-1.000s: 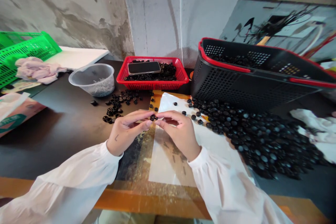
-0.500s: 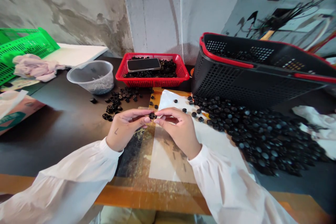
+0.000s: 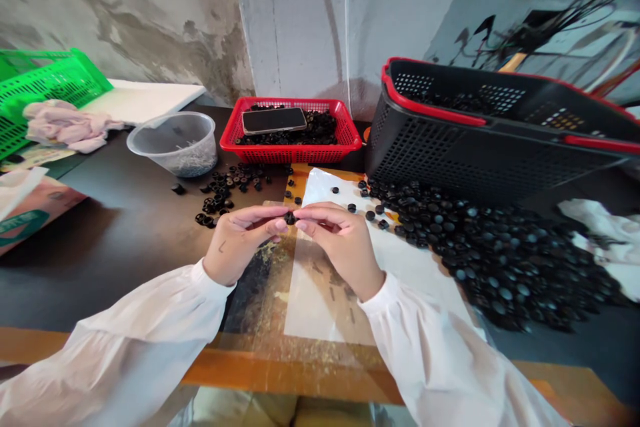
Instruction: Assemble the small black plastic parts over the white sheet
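We see the left hand [image 3: 235, 243] and right hand [image 3: 343, 247] meet fingertip to fingertip, wrists low, pinching one small black part [image 3: 289, 218] between them. Right of the right hand spreads a heap of parts [image 3: 500, 260], a black crate [image 3: 450, 160] beyond it. Straight beyond both hands a red basket [image 3: 293, 155] holds more parts and a phone [image 3: 274, 120]. Beyond the left hand sits a clear tub [image 3: 170, 147] (pale bits inside). Farther left, a box [image 3: 30, 213] carries green print we cannot read.
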Demonstrator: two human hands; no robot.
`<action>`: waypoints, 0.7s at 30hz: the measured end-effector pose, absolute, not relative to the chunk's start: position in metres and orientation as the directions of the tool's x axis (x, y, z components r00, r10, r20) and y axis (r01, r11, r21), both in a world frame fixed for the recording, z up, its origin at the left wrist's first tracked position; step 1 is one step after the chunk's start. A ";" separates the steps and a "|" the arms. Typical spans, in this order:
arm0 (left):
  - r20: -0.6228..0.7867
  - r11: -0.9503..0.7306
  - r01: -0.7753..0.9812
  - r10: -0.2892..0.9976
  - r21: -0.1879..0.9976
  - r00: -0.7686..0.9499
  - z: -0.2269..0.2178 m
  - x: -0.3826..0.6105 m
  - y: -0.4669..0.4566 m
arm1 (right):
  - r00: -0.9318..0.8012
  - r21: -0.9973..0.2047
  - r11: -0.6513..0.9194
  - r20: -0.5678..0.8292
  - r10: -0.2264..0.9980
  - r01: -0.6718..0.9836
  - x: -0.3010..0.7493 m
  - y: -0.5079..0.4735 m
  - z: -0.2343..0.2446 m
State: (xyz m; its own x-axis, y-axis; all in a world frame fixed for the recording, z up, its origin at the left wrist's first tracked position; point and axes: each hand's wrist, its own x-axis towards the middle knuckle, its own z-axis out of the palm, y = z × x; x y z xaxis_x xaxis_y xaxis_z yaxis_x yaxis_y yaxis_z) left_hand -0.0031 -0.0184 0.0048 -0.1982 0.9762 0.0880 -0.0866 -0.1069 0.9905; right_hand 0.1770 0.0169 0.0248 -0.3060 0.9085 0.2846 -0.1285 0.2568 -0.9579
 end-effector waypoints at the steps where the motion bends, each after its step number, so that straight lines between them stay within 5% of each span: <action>1: 0.105 -0.120 -0.066 0.976 0.991 -0.192 0.005 -0.003 -0.018 | -0.312 -0.966 0.216 0.250 0.916 -0.141 0.177 0.017 0.025; 5: 0.197 -0.190 0.064 0.969 0.980 -0.149 0.007 -0.006 -0.018 | -0.374 -0.978 0.052 0.127 0.919 -0.203 0.177 0.020 0.023; 14: 0.515 -0.473 0.289 0.853 0.832 -0.087 0.001 -0.016 -0.012 | -0.618 -0.965 -0.080 0.094 0.780 -0.248 0.175 0.019 0.016; 21: 0.552 -0.510 0.337 0.833 0.791 -0.037 -0.002 -0.012 -0.021 | -0.512 -0.976 0.166 0.215 0.832 -0.141 0.176 0.018 0.023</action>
State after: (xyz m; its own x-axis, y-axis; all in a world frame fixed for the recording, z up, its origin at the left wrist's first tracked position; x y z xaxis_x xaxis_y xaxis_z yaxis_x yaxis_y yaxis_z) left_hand -0.0115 -0.0206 -0.0018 -0.0366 0.8328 0.5524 0.3372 -0.5100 0.7913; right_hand 0.1760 0.0179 0.0235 -0.5117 0.8318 0.2151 -0.1409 0.1657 -0.9761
